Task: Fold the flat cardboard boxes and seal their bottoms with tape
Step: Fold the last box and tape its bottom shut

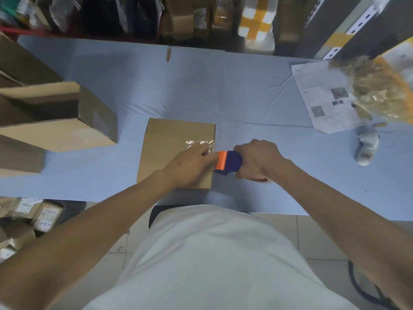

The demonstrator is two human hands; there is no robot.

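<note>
Brown cardboard fills the left edge of the view, where several folded boxes (55,117) are stacked on the pale blue table (257,97), some tipped on their sides. Near the middle of the table, close to its near edge, the box being worked on (172,151) is seen with one broad face turned up. A strip of clear tape (200,144), shiny and wrinkled, is laid across the right part of that face and reaches the box's right edge.

The left hand (190,166) is rested on the box beside the tape, palm down. Its fingers (206,153) are stretched forward and only slightly curled, and their tips are pressed on the tape at the box's right edge; nothing is gripped by them.

Just beside them, touching the same edge, an orange-and-blue tape dispenser (228,163) is held. The orange end is set against the box, and the blue body is wrapped by the right hand (259,159), whose fingers are curled tightly around it in a full fist. The roll itself is mostly hidden under that hand.

Further right, a printed paper sheet (321,97) is lain on the table, partly covered by a crumpled yellowish plastic bag (380,86), and a small pale object (367,148), too blurred to be identified, is seen below them.
</note>
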